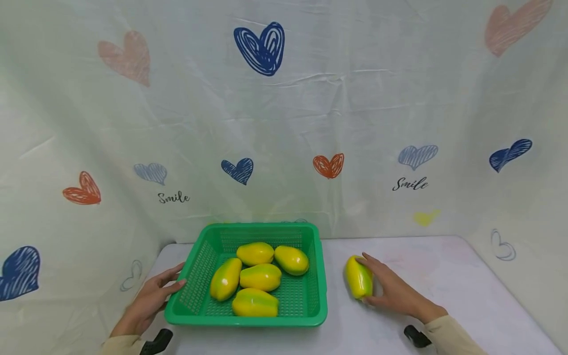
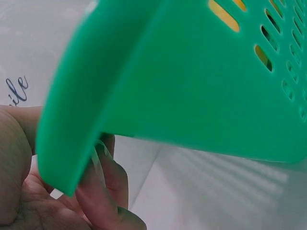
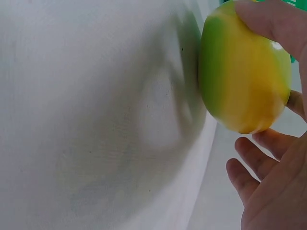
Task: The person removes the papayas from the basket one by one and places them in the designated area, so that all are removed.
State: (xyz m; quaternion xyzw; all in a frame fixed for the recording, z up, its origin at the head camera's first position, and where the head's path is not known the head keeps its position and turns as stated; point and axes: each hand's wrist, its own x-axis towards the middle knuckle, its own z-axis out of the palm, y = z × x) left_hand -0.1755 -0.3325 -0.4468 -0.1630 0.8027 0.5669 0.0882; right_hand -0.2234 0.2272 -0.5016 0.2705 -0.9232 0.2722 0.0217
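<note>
A green plastic basket (image 1: 246, 321) with perforated walls stands on the table and holds several yellow-green papayas (image 1: 260, 277). My left hand (image 1: 150, 301) grips its left rim; close up in the left wrist view, the thumb and fingers lie on either side of the rim (image 2: 91, 96). Right of the basket, my right hand (image 1: 390, 288) holds another papaya (image 1: 358, 277) by its two ends, between thumb and fingers. In the right wrist view this papaya (image 3: 244, 72) is close to the white surface, and some of the fingers (image 3: 256, 158) extend below it.
The white table (image 1: 426, 266) spreads under everything and runs back to a hanging cloth (image 1: 284, 118) printed with hearts and the word Smile. Dark straps (image 1: 417, 336) show near both wrists.
</note>
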